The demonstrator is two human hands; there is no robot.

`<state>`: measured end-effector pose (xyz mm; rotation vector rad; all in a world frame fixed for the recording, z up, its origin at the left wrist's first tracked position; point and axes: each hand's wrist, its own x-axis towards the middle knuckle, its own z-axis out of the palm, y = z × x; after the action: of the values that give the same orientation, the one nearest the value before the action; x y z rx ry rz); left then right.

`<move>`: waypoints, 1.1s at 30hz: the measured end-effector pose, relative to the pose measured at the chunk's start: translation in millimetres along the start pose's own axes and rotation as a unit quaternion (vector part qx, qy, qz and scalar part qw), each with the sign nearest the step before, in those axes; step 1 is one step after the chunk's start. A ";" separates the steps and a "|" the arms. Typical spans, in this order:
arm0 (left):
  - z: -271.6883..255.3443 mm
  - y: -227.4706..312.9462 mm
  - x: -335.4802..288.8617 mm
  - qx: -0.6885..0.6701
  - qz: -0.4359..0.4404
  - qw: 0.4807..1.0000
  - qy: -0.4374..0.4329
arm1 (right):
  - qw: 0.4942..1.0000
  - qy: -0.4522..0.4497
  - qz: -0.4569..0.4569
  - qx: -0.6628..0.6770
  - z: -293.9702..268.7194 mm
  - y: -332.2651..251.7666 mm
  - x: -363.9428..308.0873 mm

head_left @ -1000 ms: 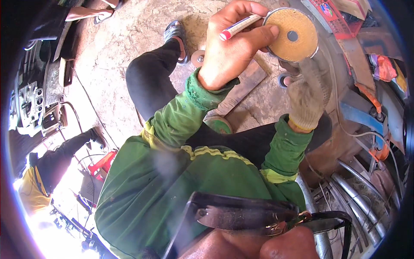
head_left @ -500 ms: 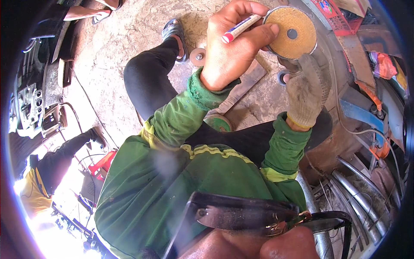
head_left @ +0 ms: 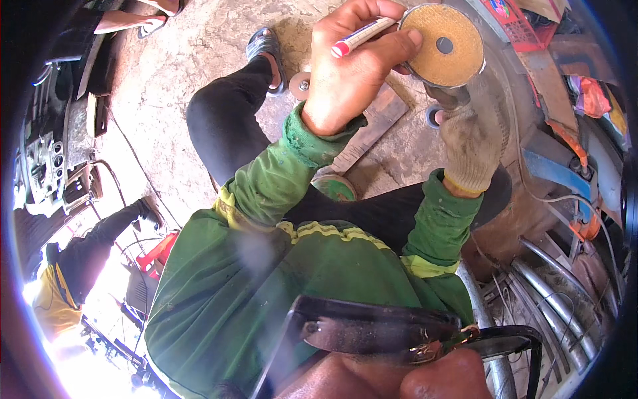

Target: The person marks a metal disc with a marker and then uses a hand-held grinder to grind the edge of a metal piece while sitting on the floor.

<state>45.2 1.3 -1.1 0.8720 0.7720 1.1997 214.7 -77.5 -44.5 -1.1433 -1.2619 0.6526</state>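
My bare left hand (head_left: pixel 355 73) is closed, with its thumb pressed on the face of a tan round abrasive disc (head_left: pixel 458 63) that has a hole in its middle. The same hand keeps a white marker with a red end (head_left: pixel 364 36) slanted across its fingers. Below the disc's right side is my right hand (head_left: pixel 475 143) in a pale knitted glove. Its fingers stretch up to the disc's lower right rim, with the thumb apart from them. The fingertips are blurred, so whether they touch the rim is hard to see.
A flat board (head_left: pixel 375 126) lies on the floor between my legs, with a green disc (head_left: pixel 340 188) near it and a small brown disc (head_left: pixel 300 85) beyond. Metal pipes (head_left: pixel 555 312) lie at right, below a red crate (head_left: pixel 522 30). Another person (head_left: pixel 73 266) is at left.
My left hand, the marker and the disc have shifted slightly left and up. The gloved right fingers have moved a little at the disc's lower right edge.
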 end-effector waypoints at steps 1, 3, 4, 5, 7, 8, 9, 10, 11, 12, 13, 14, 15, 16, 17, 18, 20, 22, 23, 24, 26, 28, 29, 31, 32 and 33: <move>0.0 -0.5 0.2 -0.001 0.002 1.000 -0.001 | 1.000 -0.001 -0.005 -0.018 -1.7 1.4 0.4; -0.1 -1.6 0.6 0.000 0.003 1.000 -0.004 | 1.000 -0.001 -0.008 -0.027 -4.2 4.4 2.1; -0.4 -2.2 1.0 0.001 0.004 1.000 -0.005 | 1.000 0.003 -0.004 -0.017 -3.1 3.8 1.8; -0.5 -2.7 1.1 0.002 0.004 1.000 -0.006 | 1.000 0.007 0.000 -0.007 -1.8 3.0 2.0; 0.2 -1.9 0.9 0.006 0.004 1.000 -0.007 | 1.000 0.018 0.010 0.014 6.6 -4.2 2.4; 0.4 -1.6 0.7 0.007 0.004 1.000 -0.007 | 0.989 0.044 0.078 0.120 6.1 -8.1 4.3; 0.5 -1.8 0.5 0.009 0.006 1.000 -0.008 | 0.962 0.069 0.143 0.224 5.4 -12.5 6.7; 0.6 -1.7 0.7 0.011 0.008 1.000 -0.009 | 0.918 0.093 0.207 0.325 4.9 -14.5 8.1; 0.9 -1.6 0.9 0.013 0.011 1.000 -0.010 | 0.964 0.064 0.151 0.207 3.3 -10.7 6.4; 1.1 -1.9 1.0 0.011 0.011 1.000 -0.011 | 0.991 0.033 0.092 0.085 0.3 -3.5 3.2; 0.7 -2.7 0.9 0.007 0.010 1.000 -0.011 | 0.992 0.030 0.086 0.085 0.2 -2.7 2.8; 0.5 -3.1 0.8 0.004 0.010 1.000 -0.011 | 0.993 0.027 0.080 0.085 0.6 -2.7 2.7; 0.2 -2.7 0.7 0.012 0.006 1.000 -0.012 | 0.969 0.051 0.126 0.206 2.0 -6.1 3.8; -0.2 -2.0 0.7 0.020 0.003 1.000 -0.013 | 0.950 0.063 0.151 0.266 3.0 -8.3 4.4; -0.2 -1.5 0.7 0.028 -0.001 1.000 -0.014 | 0.926 0.079 0.175 0.325 3.8 -10.4 5.0; 0.3 -1.3 0.4 0.026 -0.002 1.000 -0.012 | 0.924 0.084 0.180 0.327 4.1 -11.3 5.0; 1.3 -0.4 -0.6 0.023 -0.004 1.000 -0.007 | 0.931 0.084 0.169 0.311 4.6 -10.9 4.6; 1.7 -0.3 -1.1 0.018 -0.004 1.000 -0.005 | 0.944 0.081 0.154 0.281 4.8 -9.7 3.3; 1.8 -0.3 -1.3 0.015 -0.005 1.000 -0.004 | 0.947 0.081 0.155 0.270 4.6 -9.7 3.0; 1.9 -0.1 -1.5 0.016 -0.006 1.000 -0.003 | 0.945 0.087 0.171 0.264 4.1 -11.5 3.3; 1.7 0.3 -2.1 0.018 -0.008 1.000 -0.002 | 0.980 0.075 0.158 0.090 -0.7 -5.6 -1.5; 2.2 -0.5 -2.0 0.025 -0.007 1.000 0.000 | 0.980 0.042 0.081 -0.179 -9.1 8.3 -11.2; 2.5 -1.1 -2.0 0.028 -0.007 1.000 0.001 | 0.960 0.038 0.036 -0.274 -9.1 8.3 -10.8; 1.9 -2.3 -1.2 0.024 -0.004 1.000 -0.004 | 0.953 0.045 -0.043 -0.295 -8.1 5.3 -5.5; 1.5 -2.5 -1.0 0.022 -0.003 1.000 -0.008 | 0.952 0.049 -0.073 -0.294 -7.1 4.4 -3.5; 1.2 -2.4 -1.2 0.021 -0.002 1.000 -0.008 | 0.957 0.053 -0.085 -0.271 -6.3 6.1 -2.4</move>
<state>47.1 -0.4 -2.6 0.9136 0.7878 1.1749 221.3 -79.4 -50.5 -1.4697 -1.4723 0.1071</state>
